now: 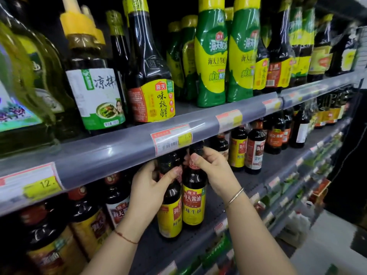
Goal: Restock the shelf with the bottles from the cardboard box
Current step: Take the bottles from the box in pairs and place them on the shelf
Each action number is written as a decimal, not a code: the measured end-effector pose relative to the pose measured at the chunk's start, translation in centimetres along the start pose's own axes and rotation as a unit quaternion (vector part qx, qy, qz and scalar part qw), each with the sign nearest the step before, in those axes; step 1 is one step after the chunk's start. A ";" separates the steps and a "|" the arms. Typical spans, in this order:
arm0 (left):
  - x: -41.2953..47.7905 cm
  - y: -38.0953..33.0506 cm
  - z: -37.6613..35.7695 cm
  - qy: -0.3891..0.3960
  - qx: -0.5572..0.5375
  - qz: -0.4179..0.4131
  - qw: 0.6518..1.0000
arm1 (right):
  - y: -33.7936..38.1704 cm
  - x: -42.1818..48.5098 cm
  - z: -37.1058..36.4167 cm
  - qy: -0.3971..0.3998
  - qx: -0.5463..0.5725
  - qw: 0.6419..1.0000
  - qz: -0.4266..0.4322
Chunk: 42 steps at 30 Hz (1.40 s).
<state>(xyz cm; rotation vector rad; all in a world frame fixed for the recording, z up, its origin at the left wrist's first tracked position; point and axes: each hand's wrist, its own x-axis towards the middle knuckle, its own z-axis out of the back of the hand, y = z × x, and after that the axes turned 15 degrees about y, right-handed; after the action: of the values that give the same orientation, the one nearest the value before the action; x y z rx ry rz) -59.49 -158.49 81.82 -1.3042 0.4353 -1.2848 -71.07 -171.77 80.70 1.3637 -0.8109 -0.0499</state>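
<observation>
Two dark soy sauce bottles with yellow labels stand side by side on the grey middle shelf (256, 171). My left hand (151, 187) is wrapped around the shoulder of the left bottle (170, 213). My right hand (214, 167) grips the neck of the right bottle (193, 203), just under the shelf rail above. Both bottles look upright, bases on or just above the shelf. The cardboard box is out of view.
The upper shelf rail (123, 147) with price tags hangs right over my hands. More dark bottles stand left (117, 205) and right (256, 149) of the two I hold. Green-yellow squeeze bottles (211, 56) fill the upper shelf. Lower shelves run down to the right.
</observation>
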 end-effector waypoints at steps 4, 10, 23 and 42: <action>0.0 0.1 -0.2 -0.009 0.009 0.013 1.000 | -1.0 0.4 0.4 0.046 0.017 0.999 -0.018; 0.4 0.7 -0.4 -0.042 0.017 0.035 0.998 | -1.0 0.9 1.1 0.105 0.032 0.993 -0.044; -0.1 1.8 -0.2 -0.043 0.035 0.045 0.997 | -1.1 -0.2 0.5 0.123 -0.033 0.989 -0.082; -6.5 10.3 -4.1 -0.050 0.081 0.151 0.984 | -8.4 -9.0 -0.2 0.029 -0.167 0.971 -0.166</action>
<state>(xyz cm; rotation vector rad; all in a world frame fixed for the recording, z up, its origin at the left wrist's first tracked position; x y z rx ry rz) -60.51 -157.21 69.07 -1.1118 0.4291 -0.9747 -74.05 -169.39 69.00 1.1601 -0.4907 -0.3914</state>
